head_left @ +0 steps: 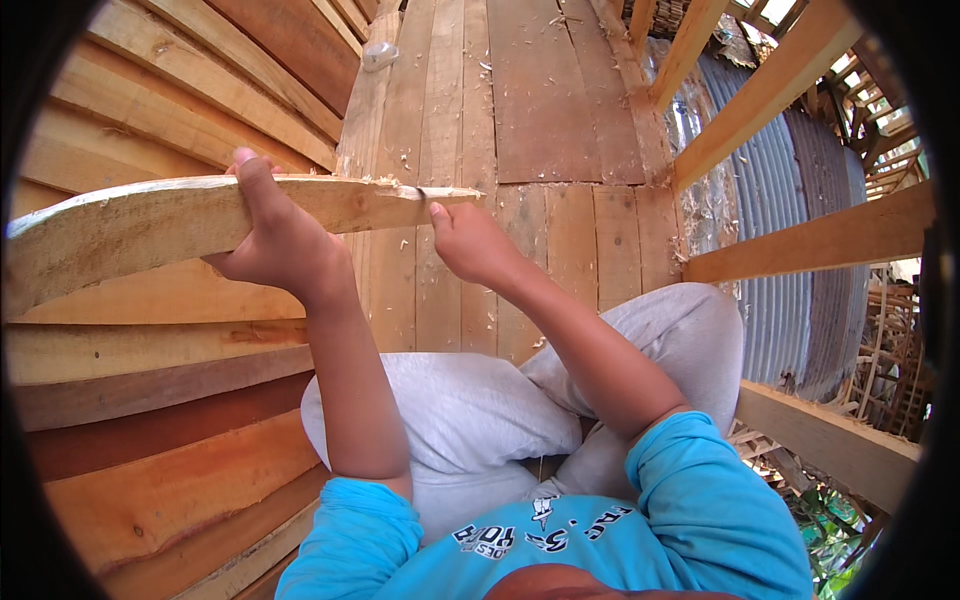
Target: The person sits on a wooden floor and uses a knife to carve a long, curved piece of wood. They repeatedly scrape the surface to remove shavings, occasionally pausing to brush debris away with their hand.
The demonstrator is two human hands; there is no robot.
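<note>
A long wooden plank (150, 225) is raised across the left and middle of the view, its upper edge pale and freshly cut, with curled shavings on it toward the right end. My left hand (290, 235) grips the plank from the near side, the thumb over the top edge and the other fingers mostly hidden. Near the narrow right end, my right hand (475, 240) is closed against the plank. A small dark strip (422, 193) shows just beyond its thumb on the cut edge. What the right fingers hold is hidden behind the hand.
I sit with folded legs in grey trousers (450, 400) on a plank floor (555, 100) scattered with shavings. A board wall (170, 350) rises close on the left. Wooden rails (810, 245) stand on the right, with corrugated metal sheets (775, 190) beyond. A clear container (379, 56) sits farther off.
</note>
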